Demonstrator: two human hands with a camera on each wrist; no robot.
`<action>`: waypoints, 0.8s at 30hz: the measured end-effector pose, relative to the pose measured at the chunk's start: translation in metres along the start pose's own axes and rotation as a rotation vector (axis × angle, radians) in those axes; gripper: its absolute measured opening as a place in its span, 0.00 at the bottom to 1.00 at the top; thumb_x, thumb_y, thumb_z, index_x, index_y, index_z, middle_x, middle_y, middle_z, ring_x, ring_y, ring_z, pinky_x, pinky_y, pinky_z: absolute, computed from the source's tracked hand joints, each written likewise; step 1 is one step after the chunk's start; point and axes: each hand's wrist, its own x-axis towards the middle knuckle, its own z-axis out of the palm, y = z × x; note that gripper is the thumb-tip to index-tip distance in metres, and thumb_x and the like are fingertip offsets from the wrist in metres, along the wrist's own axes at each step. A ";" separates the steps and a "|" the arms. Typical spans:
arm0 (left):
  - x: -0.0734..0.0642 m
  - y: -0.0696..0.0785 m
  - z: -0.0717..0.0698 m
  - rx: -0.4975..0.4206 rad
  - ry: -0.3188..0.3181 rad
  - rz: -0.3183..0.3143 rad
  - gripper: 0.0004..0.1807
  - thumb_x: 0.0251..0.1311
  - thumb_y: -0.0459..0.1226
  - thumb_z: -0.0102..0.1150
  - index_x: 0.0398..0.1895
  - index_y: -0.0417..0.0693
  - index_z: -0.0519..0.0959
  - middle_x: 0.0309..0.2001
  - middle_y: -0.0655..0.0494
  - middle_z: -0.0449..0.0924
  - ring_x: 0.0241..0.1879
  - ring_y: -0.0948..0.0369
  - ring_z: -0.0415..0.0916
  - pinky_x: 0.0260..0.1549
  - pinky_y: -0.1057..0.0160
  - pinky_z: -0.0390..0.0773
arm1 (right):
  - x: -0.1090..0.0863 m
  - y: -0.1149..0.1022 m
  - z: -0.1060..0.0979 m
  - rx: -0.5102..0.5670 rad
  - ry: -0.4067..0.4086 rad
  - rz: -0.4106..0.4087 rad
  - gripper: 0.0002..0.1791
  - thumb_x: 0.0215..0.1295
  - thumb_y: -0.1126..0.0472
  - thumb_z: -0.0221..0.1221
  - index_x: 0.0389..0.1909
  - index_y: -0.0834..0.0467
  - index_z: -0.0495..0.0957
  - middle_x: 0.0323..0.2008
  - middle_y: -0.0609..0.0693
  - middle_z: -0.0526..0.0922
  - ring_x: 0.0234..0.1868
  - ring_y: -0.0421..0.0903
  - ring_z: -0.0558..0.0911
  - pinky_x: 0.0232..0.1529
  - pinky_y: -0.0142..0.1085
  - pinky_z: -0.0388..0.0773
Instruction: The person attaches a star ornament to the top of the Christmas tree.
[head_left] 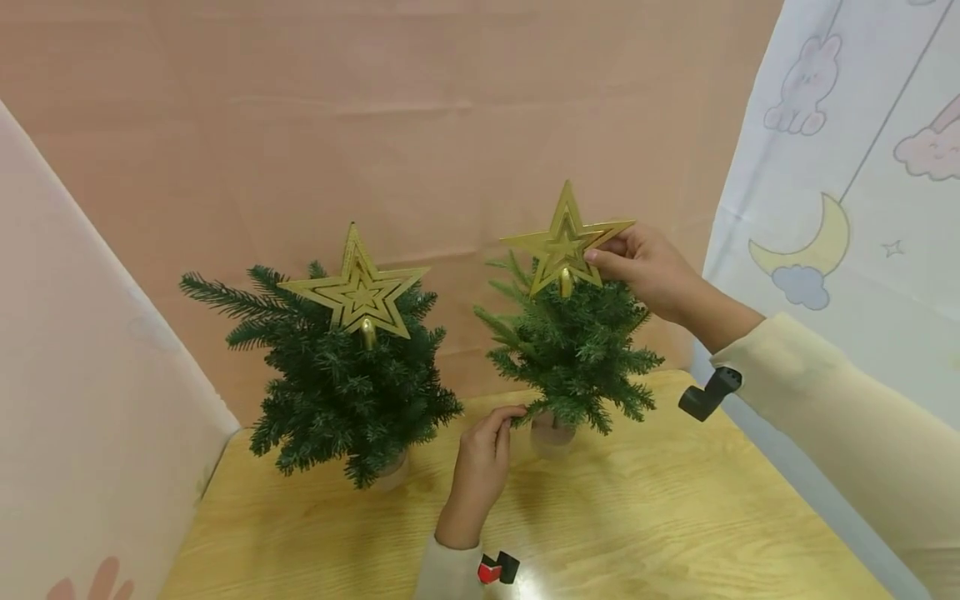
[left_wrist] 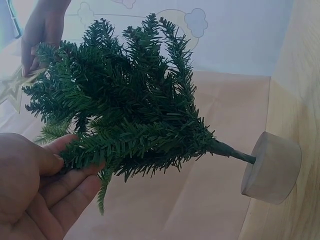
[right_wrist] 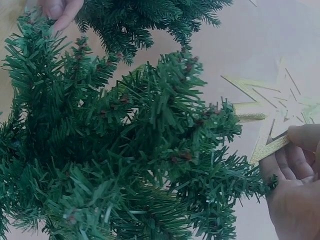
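Two small artificial Christmas trees stand on a table. At the top of the right tree (head_left: 581,350) is a gold star topper (head_left: 564,237), and my right hand (head_left: 648,271) pinches its right side between thumb and fingers. The right wrist view shows the star's short socket (right_wrist: 249,114) right at the upper twigs. My left hand (head_left: 482,462) pinches a low branch tip (left_wrist: 82,152) of the same tree between thumb and fingers. This tree's round wooden base (left_wrist: 274,169) sits on the tabletop.
The left tree (head_left: 352,392) bears a matching gold star (head_left: 362,292) at its top. Behind both hangs a pinkish cloth backdrop (head_left: 315,117). A white cloth with moon and rabbit drawings (head_left: 840,167) borders the right. The wooden table (head_left: 645,500) reaches toward me.
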 end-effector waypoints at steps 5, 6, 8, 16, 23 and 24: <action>-0.001 0.000 -0.001 0.009 0.006 -0.010 0.15 0.74 0.33 0.45 0.55 0.53 0.79 0.49 0.57 0.82 0.11 0.72 0.55 0.18 0.70 0.71 | 0.000 -0.001 0.002 -0.011 -0.007 -0.010 0.20 0.75 0.60 0.51 0.62 0.66 0.68 0.58 0.60 0.77 0.53 0.40 0.79 0.49 0.30 0.76; -0.001 0.000 -0.001 0.010 0.007 -0.013 0.15 0.74 0.32 0.45 0.55 0.53 0.79 0.48 0.56 0.83 0.11 0.72 0.54 0.17 0.70 0.69 | 0.000 -0.001 0.003 -0.016 -0.005 -0.012 0.20 0.75 0.60 0.51 0.62 0.66 0.68 0.58 0.60 0.78 0.53 0.41 0.79 0.48 0.30 0.76; -0.001 0.000 -0.001 0.010 0.008 -0.018 0.15 0.74 0.32 0.46 0.55 0.54 0.79 0.47 0.56 0.83 0.11 0.72 0.54 0.16 0.70 0.68 | 0.000 -0.001 0.003 -0.021 0.002 -0.013 0.20 0.75 0.59 0.51 0.61 0.66 0.69 0.56 0.59 0.79 0.53 0.43 0.79 0.48 0.30 0.76; -0.001 0.002 -0.001 0.013 0.006 -0.030 0.15 0.75 0.33 0.45 0.55 0.54 0.79 0.42 0.55 0.84 0.10 0.71 0.53 0.14 0.70 0.67 | -0.003 -0.001 0.000 -0.016 0.006 -0.023 0.21 0.75 0.57 0.51 0.61 0.67 0.69 0.53 0.53 0.81 0.50 0.39 0.79 0.48 0.30 0.75; -0.001 0.001 -0.001 0.012 0.003 -0.034 0.15 0.75 0.34 0.44 0.55 0.54 0.79 0.44 0.56 0.84 0.10 0.71 0.53 0.14 0.70 0.67 | -0.001 0.002 0.001 0.049 -0.016 -0.011 0.21 0.75 0.59 0.52 0.61 0.69 0.68 0.55 0.56 0.80 0.51 0.41 0.80 0.50 0.30 0.76; -0.001 0.001 0.000 0.010 0.002 -0.036 0.15 0.75 0.34 0.44 0.55 0.54 0.79 0.44 0.56 0.84 0.10 0.71 0.53 0.14 0.70 0.67 | -0.002 0.002 0.001 0.052 -0.018 -0.008 0.21 0.75 0.60 0.52 0.61 0.69 0.68 0.55 0.56 0.80 0.51 0.41 0.80 0.50 0.30 0.76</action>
